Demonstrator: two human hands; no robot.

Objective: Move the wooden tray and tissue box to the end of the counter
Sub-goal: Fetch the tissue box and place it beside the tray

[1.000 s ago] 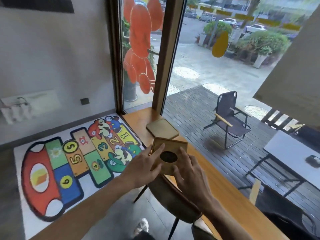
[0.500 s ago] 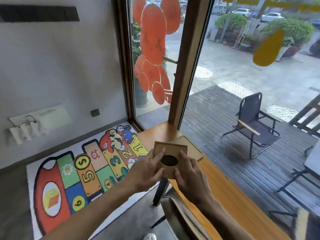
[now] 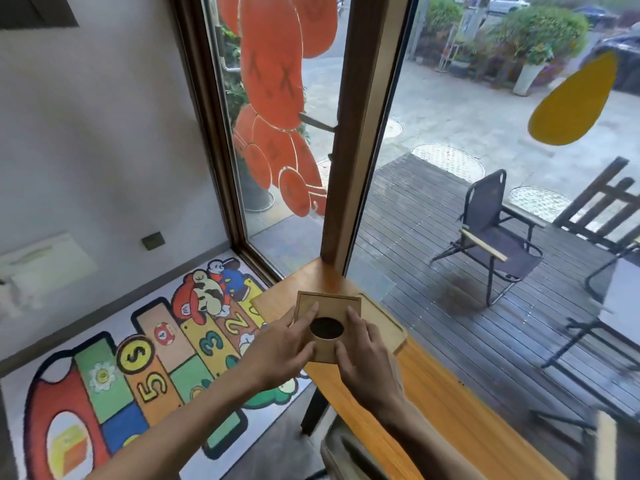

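At the far end of the counter (image 3: 408,393), close to the window post (image 3: 349,150), we hold the tissue box (image 3: 327,327) between both hands. Our left hand (image 3: 277,355) lies against its left side with the fingers reaching up over the top face, and our right hand (image 3: 367,358) presses the right side the same way, so the box is pinched from two sides rather than gripped by either hand alone. That two-sided hold makes sense for a light square box: it keeps the top, with its dark round opening, level and facing up.

Beneath and just behind the box we see the wooden tray (image 3: 384,327), flat on the counter near the corner, its right edge and far corner showing past our right hand. The box overlaps it in our view, though whether it rests on the tray or hangs a little above it we cannot tell (our fingers hide the lower edges).

We judge the task nearly finished, since the tray already sits at the counter's end and the box is above that spot. What remains, it seems, is to settle the box squarely and let go without nudging the tray toward the edge on the floor side.
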